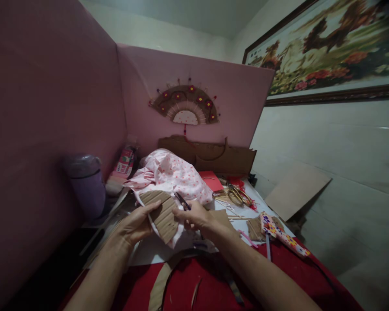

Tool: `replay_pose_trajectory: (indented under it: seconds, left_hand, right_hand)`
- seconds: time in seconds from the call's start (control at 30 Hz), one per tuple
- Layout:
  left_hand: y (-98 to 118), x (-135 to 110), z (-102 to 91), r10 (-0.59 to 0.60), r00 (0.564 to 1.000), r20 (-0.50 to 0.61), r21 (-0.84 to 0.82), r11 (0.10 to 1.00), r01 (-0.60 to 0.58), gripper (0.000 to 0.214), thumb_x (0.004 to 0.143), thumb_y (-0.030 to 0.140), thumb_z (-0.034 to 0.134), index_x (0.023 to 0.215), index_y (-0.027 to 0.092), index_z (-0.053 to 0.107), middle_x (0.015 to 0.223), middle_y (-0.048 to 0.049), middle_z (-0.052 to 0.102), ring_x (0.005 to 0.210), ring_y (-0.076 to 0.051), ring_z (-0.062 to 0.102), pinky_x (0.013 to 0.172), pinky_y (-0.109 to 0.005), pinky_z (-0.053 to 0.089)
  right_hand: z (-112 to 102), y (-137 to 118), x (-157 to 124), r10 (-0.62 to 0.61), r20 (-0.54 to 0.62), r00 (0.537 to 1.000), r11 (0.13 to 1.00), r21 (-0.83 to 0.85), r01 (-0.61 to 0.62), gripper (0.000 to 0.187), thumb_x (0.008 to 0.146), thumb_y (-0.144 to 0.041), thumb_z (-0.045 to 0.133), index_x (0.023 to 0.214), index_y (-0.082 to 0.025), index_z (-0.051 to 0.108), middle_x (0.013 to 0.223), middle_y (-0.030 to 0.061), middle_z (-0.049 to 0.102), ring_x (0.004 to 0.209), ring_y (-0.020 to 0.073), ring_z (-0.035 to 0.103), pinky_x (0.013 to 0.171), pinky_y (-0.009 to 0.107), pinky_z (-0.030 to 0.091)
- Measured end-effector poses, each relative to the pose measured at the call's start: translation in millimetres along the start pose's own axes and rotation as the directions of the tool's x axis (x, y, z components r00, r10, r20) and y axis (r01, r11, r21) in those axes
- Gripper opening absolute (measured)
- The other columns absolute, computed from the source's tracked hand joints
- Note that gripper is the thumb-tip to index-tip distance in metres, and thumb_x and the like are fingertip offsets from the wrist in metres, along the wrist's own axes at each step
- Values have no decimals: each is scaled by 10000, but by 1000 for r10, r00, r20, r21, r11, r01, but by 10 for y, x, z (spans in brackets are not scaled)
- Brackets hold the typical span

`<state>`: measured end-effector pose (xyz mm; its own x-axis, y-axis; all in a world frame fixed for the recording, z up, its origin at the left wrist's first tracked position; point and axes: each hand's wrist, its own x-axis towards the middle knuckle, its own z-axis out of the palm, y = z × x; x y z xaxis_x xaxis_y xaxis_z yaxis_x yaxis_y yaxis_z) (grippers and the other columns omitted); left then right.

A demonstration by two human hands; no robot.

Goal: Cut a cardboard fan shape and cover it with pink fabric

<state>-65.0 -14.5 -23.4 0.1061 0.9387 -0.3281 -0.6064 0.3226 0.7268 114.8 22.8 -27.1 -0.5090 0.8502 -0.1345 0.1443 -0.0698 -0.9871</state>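
Observation:
My left hand (138, 225) grips a rounded piece of corrugated cardboard (164, 216), thumb on its ribbed face and the other fingers behind. White fabric with pink dots (181, 175) lies behind the cardboard and shows along its edge. It spreads from there in a crumpled heap. My right hand (196, 216) is closed around a pair of small dark scissors (182, 201), whose blades point up and left beside the cardboard's right edge. The scissors' handles are mostly hidden by my fingers.
Gold-handled scissors (236, 195), red paper (210, 181) and thin sticks lie to the right. A purple lidded cup (87, 190) stands left. A decorated fan (188, 101) hangs on the pink panel, above torn cardboard (214, 157). Flowered fabric (285, 237) lies at the right edge.

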Motion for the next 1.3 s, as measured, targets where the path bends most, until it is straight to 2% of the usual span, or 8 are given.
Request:
replay_pose_trajectory:
  seconds: [0.1,0.23,0.3,0.4,0.53,0.7,1.0,1.3]
  left_hand:
    - [3,13,13,-7,1000,-17,-64,998,6,386,808,97,553,1191,54,543,798,-139,717,711,-249,694,769,-417,543]
    - [12,47,25,12,999,-34,-175,984,-18,402,854,100,487,1255,63,489,808,-126,713,767,-234,695,800,-402,539]
    - [11,66,22,23,999,-35,-209,977,-30,424,863,111,478,1285,73,460,824,-125,711,776,-233,694,823,-418,529]
    - [9,85,13,38,999,-37,-260,965,-47,458,865,118,478,1319,104,428,869,-123,711,780,-226,693,866,-436,507]
    - [20,71,33,94,995,-33,-325,940,-100,470,874,108,450,1341,125,407,896,-123,710,789,-215,693,905,-429,485]
    - [25,35,80,97,994,-59,-329,938,-111,477,879,114,441,1353,90,391,889,-125,708,785,-211,689,906,-420,486]
    - [-5,26,114,101,991,-85,-322,939,-123,421,876,133,459,1296,95,451,886,-125,705,783,-212,689,881,-417,503]
    - [-67,123,71,135,986,-99,-302,940,-159,413,858,124,490,1270,113,484,893,-123,710,781,-217,691,844,-391,530]
  right_hand:
    - [-13,1,18,-44,-23,999,999,0,44,463,604,-562,723,715,-162,518,499,-62,495,349,31,357,328,168,208]
    - [-54,10,28,-39,-104,994,992,-124,26,499,662,-649,625,691,-166,505,513,-41,493,383,51,401,334,172,185]
    - [-58,26,7,-14,-64,998,994,-113,7,499,633,-638,657,709,-164,521,553,-37,497,421,56,413,348,173,193]
    - [-47,63,-47,9,28,1000,1000,-9,-9,452,556,-519,759,726,-162,540,587,-37,504,463,61,401,375,180,209]
    - [0,64,-126,30,49,998,990,134,-37,436,455,-308,813,772,-170,547,630,-52,499,487,56,359,402,186,188]
    - [75,20,-200,60,34,998,982,178,-65,500,400,-256,811,835,-166,583,740,-19,567,579,79,434,447,185,231]
    - [33,154,-169,73,132,989,968,230,-102,414,473,-245,807,784,-161,548,656,-32,532,478,52,394,383,183,160]
    - [40,200,-157,60,87,994,956,281,-82,471,415,-261,847,780,-157,568,668,-24,581,505,71,465,392,178,219]
